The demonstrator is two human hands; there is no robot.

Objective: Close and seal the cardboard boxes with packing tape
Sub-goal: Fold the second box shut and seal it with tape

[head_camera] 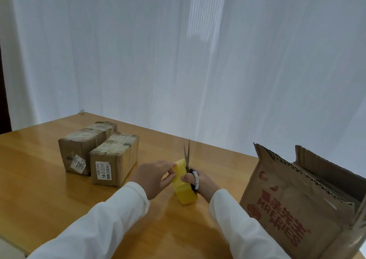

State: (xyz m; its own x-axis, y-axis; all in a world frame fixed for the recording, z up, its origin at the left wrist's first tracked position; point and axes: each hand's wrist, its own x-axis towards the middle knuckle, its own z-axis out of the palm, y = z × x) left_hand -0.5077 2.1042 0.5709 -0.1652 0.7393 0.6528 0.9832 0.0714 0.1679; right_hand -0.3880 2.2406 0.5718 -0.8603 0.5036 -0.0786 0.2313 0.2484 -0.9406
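A yellow roll of packing tape (pixel 183 185) stands on edge on the wooden table (pixel 39 195) in front of me. My left hand (pixel 154 177) pinches the roll's upper left side with curled fingers. My right hand (pixel 200 181) grips a pair of scissors (pixel 187 157) by the handles, blades pointing up and slightly apart, just behind the roll. A large open cardboard box (pixel 293 211) with red print stands at the right, its flaps up. Two small taped boxes (pixel 99 151) sit side by side at the back left.
A white curtain (pixel 178 50) hangs behind the table's far edge. The table's front left corner shows at the lower left. White sleeves cover both my forearms.
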